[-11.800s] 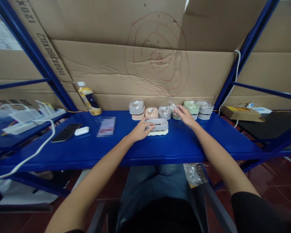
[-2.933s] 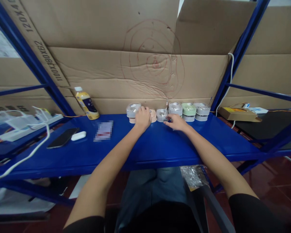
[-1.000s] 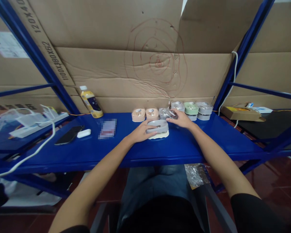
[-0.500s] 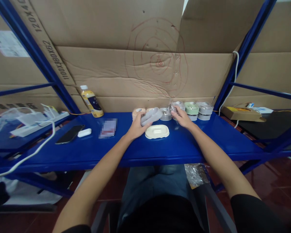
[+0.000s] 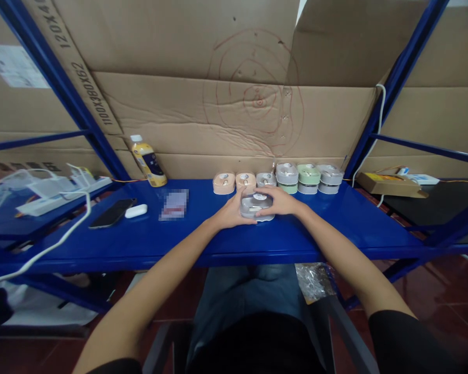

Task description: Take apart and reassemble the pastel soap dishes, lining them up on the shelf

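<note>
A small grey rounded box (image 5: 250, 202) with a shiny clear top and a round label sits in front of me on the blue table. My left hand (image 5: 236, 210) curls round its left side. From the right, my right hand (image 5: 277, 200) grips it, with fingers over the top and front. A pale wavy rim shows under its front edge. My fingers hide much of the sides.
Behind my hands stand peach boxes (image 5: 223, 183), a grey box (image 5: 265, 180) and stacked grey and green boxes (image 5: 308, 174). On the left are a bottle (image 5: 148, 162), a phone (image 5: 113, 214), a white case (image 5: 136, 211) and a blurred-out packet (image 5: 174, 204).
My hands have come together from apart. The translucent piece in my left hand and the clear item in my right came to where the cream tray lay; a grey clear-topped box is now there.
</note>
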